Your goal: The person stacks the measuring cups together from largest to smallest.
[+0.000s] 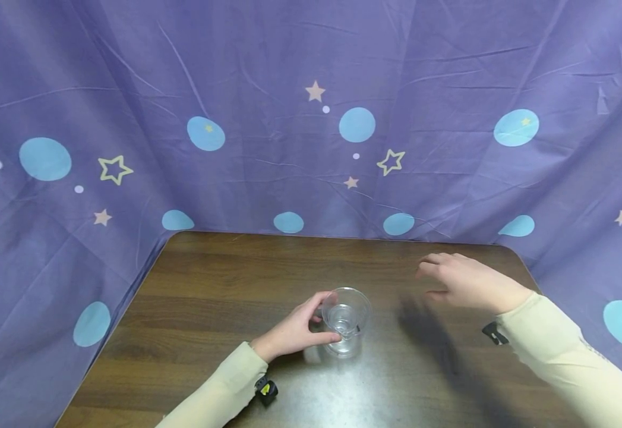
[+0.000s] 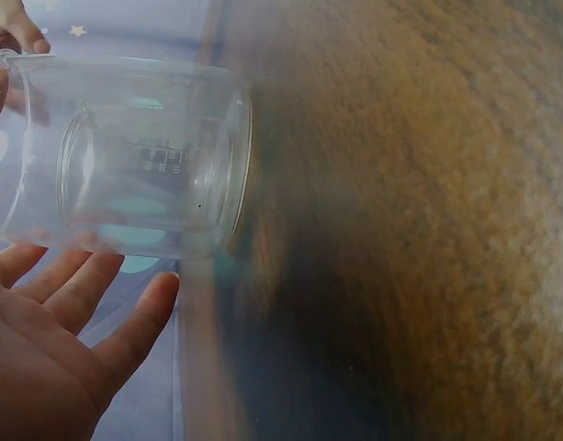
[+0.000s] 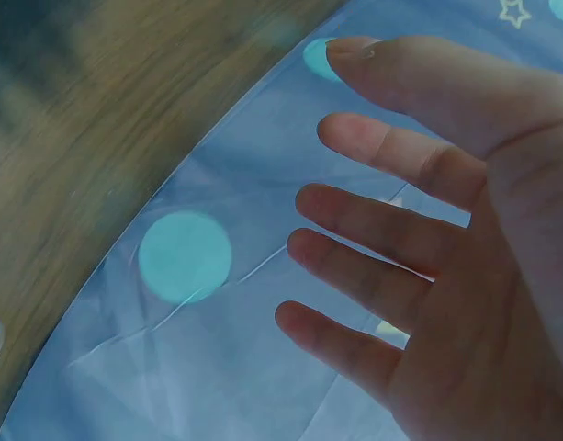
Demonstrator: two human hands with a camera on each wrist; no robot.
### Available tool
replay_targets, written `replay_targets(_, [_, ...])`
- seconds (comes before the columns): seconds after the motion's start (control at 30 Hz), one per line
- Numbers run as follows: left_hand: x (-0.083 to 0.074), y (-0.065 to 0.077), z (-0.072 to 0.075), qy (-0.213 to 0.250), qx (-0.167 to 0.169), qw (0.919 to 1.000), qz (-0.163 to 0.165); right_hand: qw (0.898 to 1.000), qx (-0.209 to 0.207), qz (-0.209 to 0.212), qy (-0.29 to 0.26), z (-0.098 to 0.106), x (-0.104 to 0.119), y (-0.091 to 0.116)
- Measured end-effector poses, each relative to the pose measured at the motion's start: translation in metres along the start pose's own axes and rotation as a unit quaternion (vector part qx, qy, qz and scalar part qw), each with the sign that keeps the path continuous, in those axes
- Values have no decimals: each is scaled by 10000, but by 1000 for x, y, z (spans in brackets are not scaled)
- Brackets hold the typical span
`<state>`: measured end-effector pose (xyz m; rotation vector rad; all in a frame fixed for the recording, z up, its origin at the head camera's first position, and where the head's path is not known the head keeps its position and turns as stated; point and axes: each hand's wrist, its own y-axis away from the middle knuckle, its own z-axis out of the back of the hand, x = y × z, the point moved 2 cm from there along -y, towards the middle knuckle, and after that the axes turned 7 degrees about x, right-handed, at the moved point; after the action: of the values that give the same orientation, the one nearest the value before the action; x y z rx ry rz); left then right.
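My left hand (image 1: 297,328) holds a clear glass beaker (image 1: 347,309) near the middle of the table, thumb on its near side and fingers on the far side. The left wrist view shows the beaker (image 2: 224,156) sideways, with a smaller glass vessel (image 2: 139,175) with printed measuring marks inside it. In that view, fingers of my left hand (image 2: 56,340) lie along the beaker's wall. My right hand (image 1: 468,279) is raised over the right part of the table, holding nothing. Its fingers (image 3: 373,216) are spread and slightly bent in the right wrist view.
The brown wooden table (image 1: 209,279) has rounded far corners. A purple curtain (image 1: 268,77) with blue dots and stars hangs behind it and along both sides. Black wrist devices (image 1: 266,390) sit at both cuffs, and the right arm casts a dark shadow on the wood.
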<state>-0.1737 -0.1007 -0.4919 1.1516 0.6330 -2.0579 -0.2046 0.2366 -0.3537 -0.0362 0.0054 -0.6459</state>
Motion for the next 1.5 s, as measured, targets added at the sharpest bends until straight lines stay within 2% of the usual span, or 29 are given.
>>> replay_targets(0.3, [1, 0, 0, 11, -47, 10000, -35, 9990, 128, -418, -75, -8, -27, 17])
replay_targets(0.57, [2, 1, 1, -47, -19, 10000, -16, 9943, 470, -901, -332, -8, -42, 26])
replay_targets(0.73, [3, 1, 1, -40, -17, 10000, -25, 9914, 540, -1079, -500, -13, -52, 31])
replay_targets(0.93, [2, 0, 0, 4, 20, 9999, 113, 9915, 459, -1120, -486, -21, -65, 39])
replay_targets(1.5, [0, 1, 0, -29, 14, 10000, 62, 9926, 313, -1055, -515, -53, -104, 62])
